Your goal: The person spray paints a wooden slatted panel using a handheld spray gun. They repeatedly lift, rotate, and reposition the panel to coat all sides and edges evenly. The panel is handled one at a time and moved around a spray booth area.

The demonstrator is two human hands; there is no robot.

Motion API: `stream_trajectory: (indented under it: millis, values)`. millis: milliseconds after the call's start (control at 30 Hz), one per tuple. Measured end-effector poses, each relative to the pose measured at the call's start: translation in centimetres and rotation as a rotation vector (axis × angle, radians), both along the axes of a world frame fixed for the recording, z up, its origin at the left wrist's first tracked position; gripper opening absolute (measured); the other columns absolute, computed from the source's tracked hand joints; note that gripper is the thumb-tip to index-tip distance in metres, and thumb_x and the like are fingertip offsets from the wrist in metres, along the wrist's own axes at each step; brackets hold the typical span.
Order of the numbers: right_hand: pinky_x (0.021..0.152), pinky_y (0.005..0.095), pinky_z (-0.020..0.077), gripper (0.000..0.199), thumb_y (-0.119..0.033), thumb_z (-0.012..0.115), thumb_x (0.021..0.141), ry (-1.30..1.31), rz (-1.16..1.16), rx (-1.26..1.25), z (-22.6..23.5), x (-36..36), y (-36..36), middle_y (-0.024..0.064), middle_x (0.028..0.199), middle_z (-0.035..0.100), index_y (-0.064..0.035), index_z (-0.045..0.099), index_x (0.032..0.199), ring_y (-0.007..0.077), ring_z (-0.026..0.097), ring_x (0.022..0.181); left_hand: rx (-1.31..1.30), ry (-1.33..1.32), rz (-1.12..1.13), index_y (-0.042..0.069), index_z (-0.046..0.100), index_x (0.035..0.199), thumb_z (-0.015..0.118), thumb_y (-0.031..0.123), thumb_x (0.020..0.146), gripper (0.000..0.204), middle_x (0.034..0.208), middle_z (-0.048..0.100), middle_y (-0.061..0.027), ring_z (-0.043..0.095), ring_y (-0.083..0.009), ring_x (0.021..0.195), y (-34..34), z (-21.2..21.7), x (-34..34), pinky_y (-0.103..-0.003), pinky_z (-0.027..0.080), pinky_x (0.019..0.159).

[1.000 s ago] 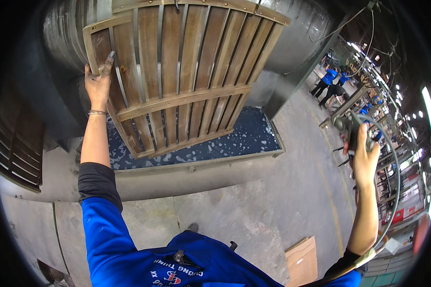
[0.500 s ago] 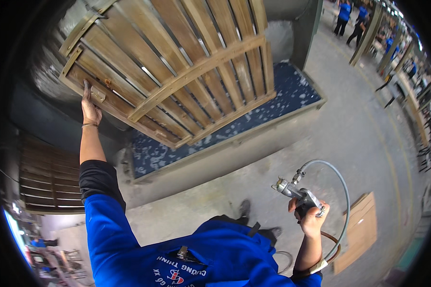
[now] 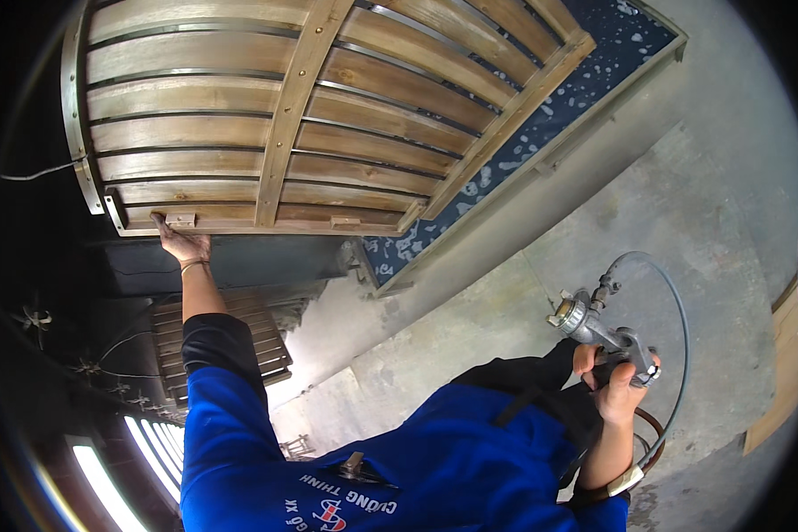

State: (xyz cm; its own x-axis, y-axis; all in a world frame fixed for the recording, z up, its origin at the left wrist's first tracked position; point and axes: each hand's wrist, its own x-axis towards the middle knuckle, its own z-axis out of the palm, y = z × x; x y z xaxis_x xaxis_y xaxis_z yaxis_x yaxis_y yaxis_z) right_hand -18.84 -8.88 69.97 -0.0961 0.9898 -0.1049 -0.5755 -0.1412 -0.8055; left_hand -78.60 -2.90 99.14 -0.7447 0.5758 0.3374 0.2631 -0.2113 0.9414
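Note:
My left hand (image 3: 184, 244), arm stretched out, grips the edge of a large slatted wooden panel (image 3: 279, 133) beside a small wooden block. Some of its fingers are hidden by the panel. Curved slats run between cross rails dotted with screws or plugs. In my right hand (image 3: 619, 395) is a metal spray gun (image 3: 590, 319), held low at the right, apart from the panel. Its nozzle points up and left. A grey hose (image 3: 678, 328) loops from the gun down past my forearm.
Beyond the panel lies a trough of dark blue liquid with pale flecks (image 3: 541, 133), edged by a raised rim (image 3: 612, 102). Another slatted panel (image 3: 226, 337) stands at the left. Flat boards (image 3: 780, 377) lie at the far right. Bright tube lights (image 3: 106, 483) show lower left.
The panel has turned, its slats now running more sideways, and my view has swung left. My left hand keeps its edge; the spray gun remains in my right hand.

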Motion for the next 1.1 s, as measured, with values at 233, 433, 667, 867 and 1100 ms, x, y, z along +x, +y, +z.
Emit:
stream_trajectory:
  millis: [233,433,667,867,1100]
  values:
    - [0.047,0.0273,0.0421,0.076,-0.063,0.066,0.089,0.138,0.112,0.049,0.3,-1.2,2.0,0.0109,0.064,0.063,0.0124,0.064,0.082,0.0133,0.053,0.047,-0.005,0.013,0.006,0.011,0.046,0.146,0.039,0.052,0.106,0.058,0.143,0.051,-0.0094,0.048,-0.0299,0.131,0.1,0.0,-0.5,-0.05,0.038,0.113]
    - [0.081,0.0359,0.0588,0.061,-0.052,0.073,0.088,-0.054,0.295,0.202,0.2,-3.4,2.8,0.0091,0.065,0.065,0.0084,0.067,0.082,0.0187,0.065,0.057,0.002,0.007,0.034,0.009,0.045,0.146,0.039,0.052,0.105,0.059,0.143,0.051,-0.0104,0.048,-0.0303,0.13,0.1,-0.4,-0.1,-0.05,0.038,0.113]
    - [0.061,0.0283,0.0547,0.073,-0.058,0.069,0.089,-0.095,0.06,0.134,1.4,-0.6,3.2,0.0079,0.063,0.064,0.015,0.069,0.097,0.0158,0.063,0.055,0.053,-0.073,0.002,0.01,0.046,0.147,0.043,0.051,0.104,0.06,0.143,0.052,-0.0104,0.05,-0.0312,0.13,0.2,-0.2,-0.6,-0.05,0.04,0.112]
    - [0.041,0.0259,0.0323,0.092,-0.084,0.056,0.075,-0.041,-0.161,0.04,4.1,4.2,4.6,0.0083,0.065,0.054,0.0037,0.057,0.104,0.0177,0.052,0.052,0.07,-0.089,0.049,0.015,0.034,0.156,0.04,0.048,0.103,0.063,0.159,0.037,-0.0088,0.038,-0.0324,0.143,0.2,-0.3,-1.0,-0.054,0.031,0.118]
    - [0.041,0.0232,0.0281,0.093,-0.09,0.048,0.074,-0.234,-0.507,0.057,9.3,8.2,6.3,0.0069,0.067,0.053,0.0,0.054,0.093,0.0154,0.051,0.055,0.072,-0.093,0.129,0.011,0.028,0.159,0.036,0.045,0.104,0.065,0.161,0.033,-0.0102,0.032,-0.0318,0.147,0.4,0.4,-1.1,-0.051,0.028,0.12]
